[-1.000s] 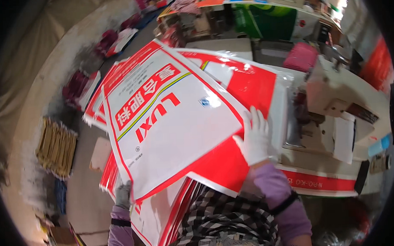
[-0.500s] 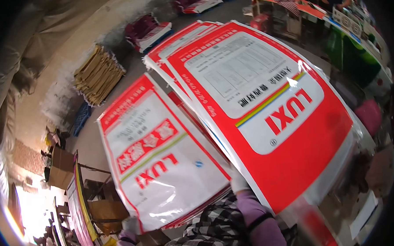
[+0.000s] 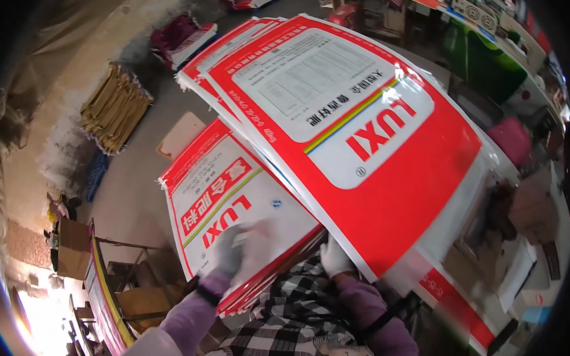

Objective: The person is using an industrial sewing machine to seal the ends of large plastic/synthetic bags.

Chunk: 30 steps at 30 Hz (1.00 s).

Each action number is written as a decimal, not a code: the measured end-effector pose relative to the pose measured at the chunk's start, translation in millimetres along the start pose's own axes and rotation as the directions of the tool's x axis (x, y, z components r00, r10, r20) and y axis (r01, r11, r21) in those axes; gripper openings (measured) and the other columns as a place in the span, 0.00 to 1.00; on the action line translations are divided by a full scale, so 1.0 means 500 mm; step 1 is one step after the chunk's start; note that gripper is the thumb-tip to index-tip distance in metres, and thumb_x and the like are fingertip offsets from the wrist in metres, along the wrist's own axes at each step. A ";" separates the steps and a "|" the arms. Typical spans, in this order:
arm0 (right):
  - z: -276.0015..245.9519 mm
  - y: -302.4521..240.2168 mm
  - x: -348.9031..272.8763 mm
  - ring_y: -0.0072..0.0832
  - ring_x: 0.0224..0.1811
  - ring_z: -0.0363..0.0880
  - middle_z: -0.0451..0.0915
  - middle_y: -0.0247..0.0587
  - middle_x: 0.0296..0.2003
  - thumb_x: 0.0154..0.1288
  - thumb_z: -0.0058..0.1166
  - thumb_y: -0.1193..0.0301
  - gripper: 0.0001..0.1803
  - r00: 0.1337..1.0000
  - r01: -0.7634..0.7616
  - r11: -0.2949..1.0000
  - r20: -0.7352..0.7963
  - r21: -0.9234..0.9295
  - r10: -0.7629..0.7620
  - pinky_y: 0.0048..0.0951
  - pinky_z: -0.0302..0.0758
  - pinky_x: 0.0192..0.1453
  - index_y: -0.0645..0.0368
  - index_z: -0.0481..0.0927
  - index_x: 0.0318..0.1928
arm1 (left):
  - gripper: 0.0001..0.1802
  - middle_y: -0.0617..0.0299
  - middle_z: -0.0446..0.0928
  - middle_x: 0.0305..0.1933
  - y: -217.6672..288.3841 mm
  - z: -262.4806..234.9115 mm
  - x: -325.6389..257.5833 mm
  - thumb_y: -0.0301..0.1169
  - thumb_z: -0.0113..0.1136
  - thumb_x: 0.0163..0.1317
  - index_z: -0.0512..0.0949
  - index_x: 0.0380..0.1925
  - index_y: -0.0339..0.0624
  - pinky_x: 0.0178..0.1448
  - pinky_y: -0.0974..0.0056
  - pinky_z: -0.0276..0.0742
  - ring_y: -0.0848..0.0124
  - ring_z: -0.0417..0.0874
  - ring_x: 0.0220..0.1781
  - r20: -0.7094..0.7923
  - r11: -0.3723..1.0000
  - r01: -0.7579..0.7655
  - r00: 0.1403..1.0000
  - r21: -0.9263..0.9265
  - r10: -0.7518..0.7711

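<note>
The gloved left hand (image 3: 234,250) lies flat, fingers spread and blurred, on the top of a stack of red-and-white printed woven sacks (image 3: 235,205) resting before the person. The gloved right hand (image 3: 335,257) grips the lower edge of a bundle of large red-and-white printed sacks (image 3: 359,124), held raised and overlapping the stack's right side.

**Hands partly lost to blur and cover**

The left hand (image 3: 240,247) is being smeared by motion blur at seven o'clock; its grip cannot be told. Most of the right hand (image 3: 334,257) is being hidden beneath the raised red-and-white sack (image 3: 359,124).
</note>
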State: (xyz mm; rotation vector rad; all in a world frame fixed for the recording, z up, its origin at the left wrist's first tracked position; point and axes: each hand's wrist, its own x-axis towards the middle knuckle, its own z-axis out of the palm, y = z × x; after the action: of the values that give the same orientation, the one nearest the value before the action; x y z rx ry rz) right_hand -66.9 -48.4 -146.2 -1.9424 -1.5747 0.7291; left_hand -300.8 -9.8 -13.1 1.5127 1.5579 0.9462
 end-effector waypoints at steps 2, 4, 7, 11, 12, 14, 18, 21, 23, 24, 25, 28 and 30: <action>-0.056 -0.010 -0.048 0.55 0.65 0.64 0.66 0.61 0.63 0.62 0.51 0.65 0.27 0.973 0.080 0.993 0.211 0.090 -0.098 0.51 0.61 0.69 0.66 0.70 0.59 | 0.17 0.54 0.79 0.40 0.081 0.244 0.056 0.37 0.56 0.60 0.77 0.46 0.39 0.56 0.56 0.72 0.61 0.80 0.48 0.505 0.510 -0.787 0.616 0.348 0.605; -0.103 0.027 -0.106 0.45 0.67 0.63 0.67 0.53 0.64 0.64 0.49 0.65 0.27 0.809 0.322 0.945 0.533 -0.050 -0.247 0.43 0.57 0.73 0.62 0.70 0.62 | 0.21 0.56 0.79 0.45 0.254 0.472 -0.044 0.41 0.59 0.54 0.77 0.45 0.43 0.54 0.49 0.68 0.57 0.78 0.48 0.436 0.486 -0.873 0.448 0.027 0.781; -0.125 0.033 -0.196 0.42 0.54 0.76 0.80 0.45 0.49 0.64 0.51 0.62 0.18 0.885 0.296 0.937 0.316 0.188 -0.343 0.43 0.66 0.60 0.53 0.78 0.53 | 0.15 0.61 0.81 0.38 0.251 0.617 -0.061 0.42 0.64 0.53 0.81 0.38 0.49 0.48 0.50 0.70 0.59 0.80 0.42 0.870 0.296 -0.919 0.356 0.260 0.341; -0.476 0.057 -0.240 0.43 0.44 0.80 0.82 0.50 0.40 0.65 0.51 0.65 0.14 0.986 0.109 0.970 -0.145 0.217 -0.078 0.37 0.75 0.48 0.61 0.81 0.44 | 0.08 0.60 0.79 0.29 0.224 0.592 -0.001 0.37 0.62 0.56 0.83 0.28 0.46 0.45 0.56 0.73 0.63 0.79 0.37 0.728 0.578 -0.809 0.329 -0.111 0.601; -0.508 0.102 -0.246 0.43 0.43 0.81 0.82 0.51 0.39 0.65 0.51 0.64 0.14 0.934 0.099 0.962 -0.357 0.253 -0.002 0.35 0.75 0.47 0.62 0.81 0.44 | 0.08 0.60 0.79 0.29 0.242 0.590 -0.006 0.37 0.62 0.56 0.83 0.28 0.46 0.45 0.56 0.73 0.63 0.79 0.37 0.737 0.568 -0.810 0.293 -0.148 0.609; -0.550 0.137 -0.235 0.39 0.42 0.82 0.82 0.50 0.41 0.67 0.51 0.66 0.16 0.766 -0.075 0.816 -0.490 0.573 0.415 0.32 0.75 0.47 0.65 0.79 0.47 | 0.06 0.59 0.78 0.28 0.276 0.582 -0.003 0.31 0.61 0.59 0.82 0.31 0.42 0.46 0.62 0.74 0.64 0.79 0.37 0.822 0.867 -0.458 0.403 -0.199 0.401; -0.527 0.137 -0.175 0.31 0.40 0.83 0.84 0.48 0.40 0.67 0.52 0.68 0.15 0.907 -0.046 0.950 -0.386 0.307 0.169 0.29 0.75 0.46 0.68 0.81 0.45 | 0.06 0.61 0.78 0.31 0.293 0.573 0.005 0.28 0.60 0.62 0.81 0.35 0.38 0.47 0.66 0.74 0.68 0.79 0.38 0.775 0.753 -0.617 0.354 -0.228 0.524; -0.516 0.120 -0.145 0.24 0.35 0.82 0.85 0.46 0.29 0.63 0.60 0.65 0.16 0.892 -0.111 0.714 -0.246 0.691 0.378 0.26 0.75 0.41 0.69 0.84 0.33 | 0.09 0.64 0.78 0.36 0.313 0.551 0.011 0.28 0.60 0.63 0.80 0.42 0.37 0.48 0.69 0.74 0.74 0.79 0.40 0.771 0.903 -0.245 0.470 -0.354 0.430; -0.467 0.107 -0.140 0.22 0.32 0.80 0.84 0.43 0.27 0.62 0.61 0.65 0.15 0.830 -0.066 0.634 -0.310 0.771 0.463 0.26 0.75 0.39 0.69 0.84 0.33 | 0.12 0.65 0.78 0.41 0.372 0.528 -0.024 0.27 0.59 0.64 0.78 0.47 0.37 0.47 0.70 0.74 0.78 0.77 0.42 0.970 0.962 0.215 0.211 -0.169 0.123; -0.445 0.091 -0.125 0.21 0.29 0.79 0.83 0.40 0.24 0.61 0.61 0.66 0.15 0.782 0.002 0.542 -0.339 0.840 0.523 0.25 0.74 0.36 0.69 0.85 0.32 | 0.14 0.66 0.79 0.41 0.352 0.527 -0.015 0.26 0.59 0.64 0.78 0.50 0.39 0.46 0.71 0.74 0.79 0.77 0.42 0.958 0.967 0.094 0.188 -0.239 0.218; -0.441 0.075 -0.126 0.19 0.26 0.75 0.80 0.38 0.21 0.61 0.62 0.65 0.15 0.731 0.059 0.543 -0.407 0.838 0.548 0.26 0.72 0.33 0.68 0.84 0.30 | 0.14 0.66 0.79 0.39 0.357 0.529 -0.002 0.25 0.57 0.65 0.77 0.51 0.39 0.43 0.71 0.74 0.79 0.77 0.39 0.986 0.995 0.012 0.130 -0.103 0.100; -0.435 0.073 -0.165 0.27 0.22 0.74 0.75 0.42 0.17 0.59 0.63 0.66 0.12 0.717 -0.102 0.748 -0.472 0.656 0.512 0.35 0.71 0.30 0.64 0.82 0.26 | 0.15 0.62 0.79 0.35 0.328 0.503 0.001 0.19 0.54 0.62 0.76 0.49 0.31 0.38 0.73 0.74 0.79 0.77 0.32 0.871 0.901 0.271 0.452 -0.340 0.193; -0.422 0.138 -0.197 0.38 0.26 0.78 0.76 0.47 0.21 0.55 0.63 0.67 0.09 0.729 -0.416 0.904 -0.561 0.092 0.393 0.43 0.71 0.33 0.60 0.81 0.26 | 0.14 0.61 0.80 0.36 0.317 0.487 0.039 0.18 0.55 0.60 0.77 0.47 0.33 0.40 0.71 0.75 0.77 0.77 0.30 0.658 0.689 0.225 0.594 -0.689 0.464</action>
State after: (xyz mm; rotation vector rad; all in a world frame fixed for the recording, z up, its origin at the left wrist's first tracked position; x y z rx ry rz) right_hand 111.2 -171.4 -36.0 -2.2850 -0.8096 0.2168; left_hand -12.9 15.2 21.1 1.1672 0.2928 0.6463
